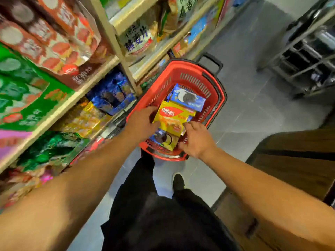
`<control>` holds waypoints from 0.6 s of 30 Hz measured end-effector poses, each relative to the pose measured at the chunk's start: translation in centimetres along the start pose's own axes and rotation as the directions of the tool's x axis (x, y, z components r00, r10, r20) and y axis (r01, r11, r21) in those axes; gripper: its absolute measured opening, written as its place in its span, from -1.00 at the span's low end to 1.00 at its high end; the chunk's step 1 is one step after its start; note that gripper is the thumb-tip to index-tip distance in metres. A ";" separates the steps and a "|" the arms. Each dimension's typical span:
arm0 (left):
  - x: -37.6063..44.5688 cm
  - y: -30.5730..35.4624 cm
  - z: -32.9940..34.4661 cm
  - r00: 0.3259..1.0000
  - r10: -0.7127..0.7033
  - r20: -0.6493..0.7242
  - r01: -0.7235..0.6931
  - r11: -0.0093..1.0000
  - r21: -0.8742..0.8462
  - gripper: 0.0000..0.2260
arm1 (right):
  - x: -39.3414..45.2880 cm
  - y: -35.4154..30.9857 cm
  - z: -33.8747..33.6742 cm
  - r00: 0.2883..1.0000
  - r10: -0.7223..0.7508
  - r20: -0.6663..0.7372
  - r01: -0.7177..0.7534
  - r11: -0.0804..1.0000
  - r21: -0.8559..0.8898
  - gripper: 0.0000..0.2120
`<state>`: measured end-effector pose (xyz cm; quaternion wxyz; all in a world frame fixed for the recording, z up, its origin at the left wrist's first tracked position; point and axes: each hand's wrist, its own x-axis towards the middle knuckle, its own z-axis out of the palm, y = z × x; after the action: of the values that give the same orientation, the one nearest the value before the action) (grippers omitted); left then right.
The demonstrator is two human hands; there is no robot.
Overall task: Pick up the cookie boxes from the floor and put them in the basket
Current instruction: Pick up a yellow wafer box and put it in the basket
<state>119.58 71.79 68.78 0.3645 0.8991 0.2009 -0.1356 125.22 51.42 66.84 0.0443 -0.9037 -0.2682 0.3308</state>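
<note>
I see the red basket (215, 84) standing on the grey tiled floor (253, 98), and I take everything from it. Inside it, at its far end, lies a blue cookie box (187, 98) with a sandwich cookie printed on it. Over the middle of the basket sits the yellow Nabati box (170, 117), tilted, partly covering the blue box. At the basket's near end a dark-and-yellow cookie pack (164, 139) lies under the Nabati box.

My left hand (143, 122) has its fingers curled onto the left edge of the Nabati box, gripping it. My right hand (194, 140) hangs over the basket's near right rim with fingers loosely bent; I cannot tell whether it holds anything.

Left of the basket run wooden shelves (76, 98) packed with snack packets. Beyond the basket to the right stands a metal rack (308, 57). A brown counter (299, 160) lies right of the basket, nearer me.
</note>
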 end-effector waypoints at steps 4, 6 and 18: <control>-6.7 2.4 0.1 0.995 -0.010 -0.097 0.013 1.000 0.028 -0.49 | -3.5 -0.2 -0.5 0.983 -0.153 -0.105 0.145 0.986 -0.082 -0.26; -10.0 2.8 0.3 0.988 -0.074 -0.138 0.082 0.995 0.052 -0.49 | -5.0 -0.8 -0.6 0.964 -0.227 -0.138 0.213 0.971 -0.113 -0.28; -30.9 -2.0 2.5 0.723 -0.521 -0.454 0.414 0.853 -0.319 -0.46 | -13.9 -11.4 2.9 0.749 -0.656 0.090 0.619 0.646 -0.446 -0.29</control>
<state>91.13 63.21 77.93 0.3352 0.7804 0.5257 0.0475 109.35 53.70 75.52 -0.0412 -0.7481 -0.6355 0.1867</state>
